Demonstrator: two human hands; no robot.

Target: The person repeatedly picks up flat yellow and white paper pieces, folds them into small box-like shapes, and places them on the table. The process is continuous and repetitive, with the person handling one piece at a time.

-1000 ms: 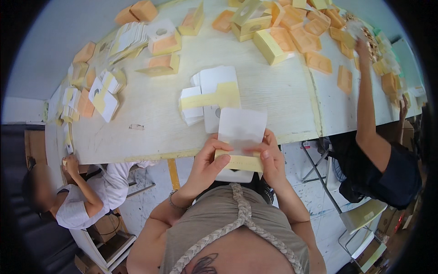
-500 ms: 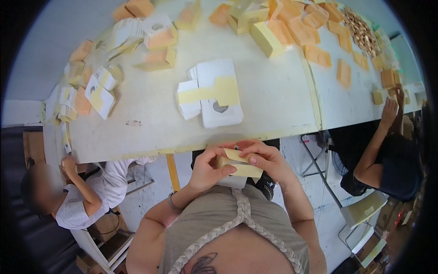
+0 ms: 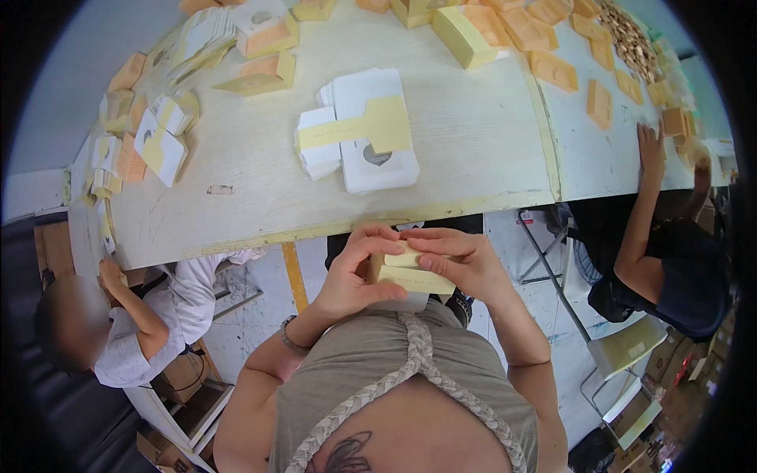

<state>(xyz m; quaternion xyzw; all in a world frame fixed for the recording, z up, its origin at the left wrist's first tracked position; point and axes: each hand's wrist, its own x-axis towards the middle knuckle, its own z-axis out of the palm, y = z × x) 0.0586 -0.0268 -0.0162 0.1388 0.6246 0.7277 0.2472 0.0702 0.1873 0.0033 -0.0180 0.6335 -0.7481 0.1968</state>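
Observation:
Just in front of my waist, below the table's near edge, I hold a small pale yellow cardboard box (image 3: 412,277) between both hands. My left hand (image 3: 356,266) grips its left end, thumb along the near side and fingers over the top. My right hand (image 3: 471,264) is closed on the right end, its thumb pressing the upper panel. Part of the box is hidden behind my fingers. Beyond my hands, a stack of flat box blanks (image 3: 378,87), white with yellow panels and a round cut-out, lies on the table (image 3: 260,169).
Folded yellow boxes (image 3: 464,43) and orange trays (image 3: 553,69) lie along the far side, with a pile of small brownish pieces (image 3: 631,39) at far right. More blanks (image 3: 164,150) lie left. One person (image 3: 142,331) sits at left, another (image 3: 662,276) at right, near a folding chair (image 3: 627,347).
The box's raised upper flap has come down, and my fingers now lie over its top. At right, the other person's hand has reached further onto the table. The view has shifted slightly.

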